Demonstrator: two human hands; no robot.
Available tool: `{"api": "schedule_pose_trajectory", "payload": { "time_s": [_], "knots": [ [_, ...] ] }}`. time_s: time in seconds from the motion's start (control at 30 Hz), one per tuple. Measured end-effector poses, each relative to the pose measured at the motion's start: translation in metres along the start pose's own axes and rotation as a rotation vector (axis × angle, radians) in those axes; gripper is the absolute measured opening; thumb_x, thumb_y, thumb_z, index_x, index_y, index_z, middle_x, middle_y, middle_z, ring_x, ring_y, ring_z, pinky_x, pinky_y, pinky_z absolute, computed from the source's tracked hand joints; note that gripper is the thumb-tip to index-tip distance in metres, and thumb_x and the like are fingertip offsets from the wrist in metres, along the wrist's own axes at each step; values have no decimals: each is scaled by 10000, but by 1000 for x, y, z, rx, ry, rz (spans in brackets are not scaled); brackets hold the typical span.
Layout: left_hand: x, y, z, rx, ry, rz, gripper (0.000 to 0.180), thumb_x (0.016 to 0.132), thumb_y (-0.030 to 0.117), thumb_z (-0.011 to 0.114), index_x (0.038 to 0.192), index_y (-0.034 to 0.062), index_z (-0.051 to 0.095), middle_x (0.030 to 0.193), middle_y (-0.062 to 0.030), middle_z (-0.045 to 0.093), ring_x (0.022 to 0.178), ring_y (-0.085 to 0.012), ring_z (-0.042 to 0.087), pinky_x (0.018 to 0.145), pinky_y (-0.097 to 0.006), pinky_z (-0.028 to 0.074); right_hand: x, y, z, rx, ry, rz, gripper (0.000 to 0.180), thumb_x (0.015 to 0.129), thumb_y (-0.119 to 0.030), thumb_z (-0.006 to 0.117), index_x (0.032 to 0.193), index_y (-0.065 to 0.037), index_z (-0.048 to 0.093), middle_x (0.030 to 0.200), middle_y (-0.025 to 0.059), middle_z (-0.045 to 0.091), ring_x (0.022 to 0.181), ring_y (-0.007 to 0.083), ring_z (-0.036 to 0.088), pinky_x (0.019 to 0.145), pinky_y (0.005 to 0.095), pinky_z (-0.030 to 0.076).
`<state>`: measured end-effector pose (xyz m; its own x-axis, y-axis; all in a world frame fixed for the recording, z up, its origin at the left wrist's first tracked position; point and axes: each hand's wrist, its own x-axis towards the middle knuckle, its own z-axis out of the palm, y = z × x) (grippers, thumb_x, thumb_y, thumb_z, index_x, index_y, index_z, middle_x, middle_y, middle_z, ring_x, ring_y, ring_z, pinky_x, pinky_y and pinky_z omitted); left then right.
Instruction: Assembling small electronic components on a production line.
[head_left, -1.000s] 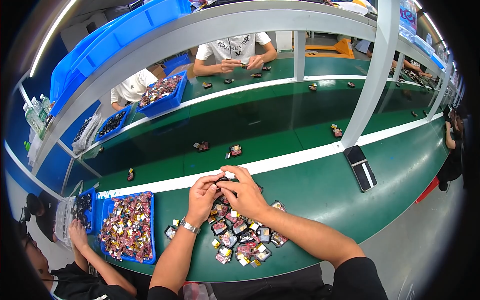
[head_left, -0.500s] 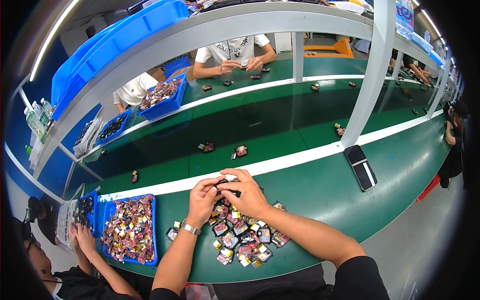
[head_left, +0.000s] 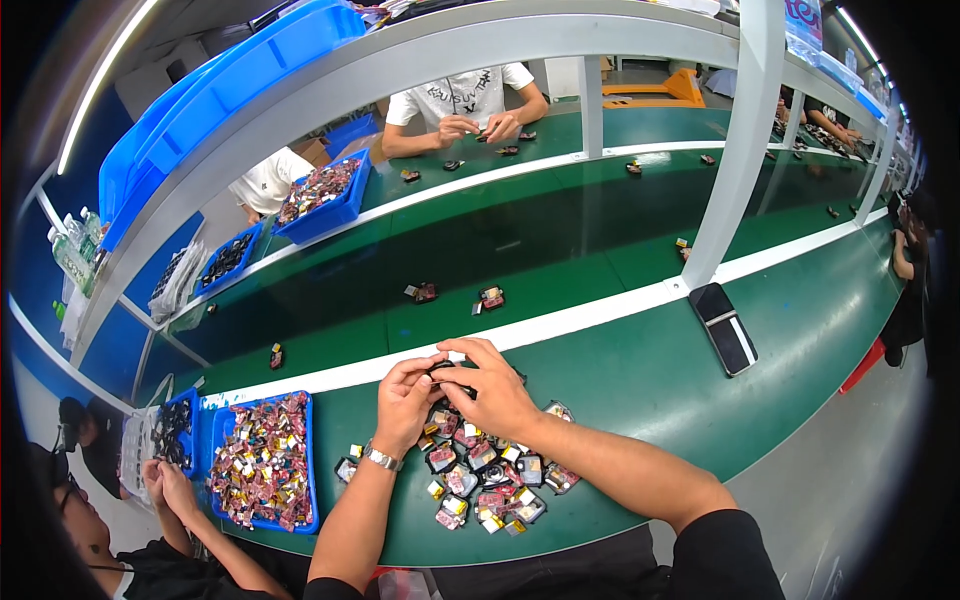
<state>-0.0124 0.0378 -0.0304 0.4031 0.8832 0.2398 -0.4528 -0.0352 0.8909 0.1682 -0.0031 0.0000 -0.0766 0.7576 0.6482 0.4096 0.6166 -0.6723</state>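
Note:
Close together over the near bench, my left hand (head_left: pixel 402 402) and my right hand (head_left: pixel 492 388) pinch a small black part (head_left: pixel 437 369) between their fingertips. Fingers cover most of it, so its exact kind stays hidden. A metal watch band circles my left wrist. Right below my hands lies a loose pile of small electronic assemblies (head_left: pixel 488 478), with black shells, red circuit boards and silver cells with yellow tape. One more assembly (head_left: pixel 346 469) sits beside my left forearm.
Left of my arm stands a blue bin (head_left: pixel 315 470) heaped with red circuit boards. A co-worker's hands (head_left: pixel 170 487) are beside it. A dark phone-like device (head_left: pixel 724 330) lies right, by a white post (head_left: pixel 735 170). Scattered assemblies (head_left: pixel 490 298) rest on the green belt; another person works across.
Assemblies on the belt have shifted slightly right. The co-worker's hands at left have drawn back from the black parts and closer together. My hands keep nearly the same place and grip.

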Motion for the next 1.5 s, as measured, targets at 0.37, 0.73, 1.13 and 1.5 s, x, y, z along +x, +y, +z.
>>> {"api": "schedule_pose_trajectory", "payload": {
  "time_s": [0.37, 0.73, 1.13, 1.5],
  "knots": [
    [0, 0, 1, 3, 11, -9, 223, 973, 31, 537, 1191, -15, 532, 1298, -199, 573, 1147, -259, 609, 939, -386, 560, -1, 0, 1, -27, 31, -4, 190, 813, -49, 652, 991, -40, 717, 1218, 131, 581, 1150, 315, 528, 951, 393, 469],
    [-2, 2, 7, 85, 30, 22, 222, 967, 44, 554, 1178, -22, 531, 1312, -220, 560, 1156, -297, 608, 948, -402, 553, 0, -7, 0, 11, 23, -8, 234, 788, -43, 682, 1019, -65, 707, 1331, 144, 525, 1232, 349, 491, 1005, 421, 444],
    [-1, 0, 1, -93, -23, 37, 243, 936, 27, 596, 1168, 39, 522, 1286, -187, 572, 1177, -385, 581, 964, -483, 527, 1, -6, -1, -15, 28, -81, 181, 778, -37, 670, 959, -22, 677, 1241, 157, 564, 1174, 341, 523, 970, 429, 461],
    [-1, -3, -1, -48, 15, 11, 250, 942, 30, 590, 1184, 29, 529, 1313, -200, 563, 1174, -376, 585, 961, -471, 530, 0, -5, 2, 27, 70, -22, 181, 788, -35, 678, 969, -19, 684, 1225, 146, 576, 1136, 334, 538, 930, 406, 486]
  ]
}}
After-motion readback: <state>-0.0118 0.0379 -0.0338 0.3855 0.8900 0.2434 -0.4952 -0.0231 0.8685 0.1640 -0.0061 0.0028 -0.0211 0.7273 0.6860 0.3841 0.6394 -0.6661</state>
